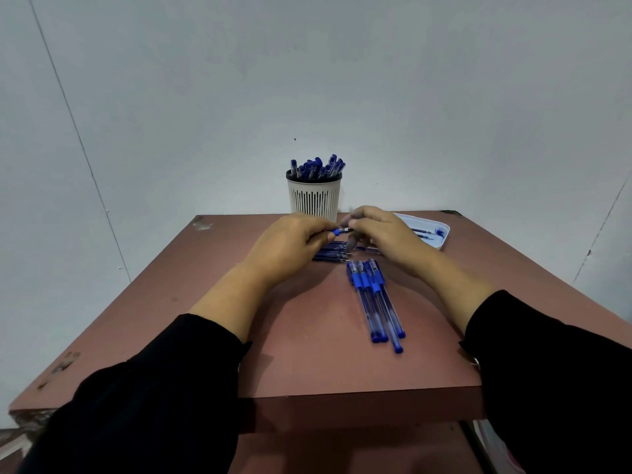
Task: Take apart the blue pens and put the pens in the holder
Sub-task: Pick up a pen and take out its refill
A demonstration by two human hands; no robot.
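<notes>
Between the two hands, above the far half of the table, a blue pen (342, 230) lies sideways, its long way running left to right. The left hand (290, 246) pinches its blue end with curled fingers. The right hand (379, 234) grips the other end, where a thin dark bit shows; most of the pen is hidden under the fingers. Both hands are held close together, knuckles up, a little above the table top.

Right under the hands lies a small pile of pens (330, 253). They also lie sideways, side by side, with their thin tips pointing to the right.

Nearer to the person, a bunch of four blue pens (374, 302) lies the other way. Their long way runs from far to near, caps at the far end, and they lean a bit to the right as they come closer. They touch one another.

Behind the hands, near the far edge, stands a white holder (314, 198) with slits in its side and a dark rim. It is upright and full of blue pens (318, 167) that stick up and lean this way and that.

To the right of the hands sits a white tray (441, 242). A few thin dark sticks (424, 231) lie in it, pointing sideways.

All of it rests on a reddish-brown table (307, 354). Black sleeves (154, 398) cover both arms. A pale wall (307, 80) is behind.
</notes>
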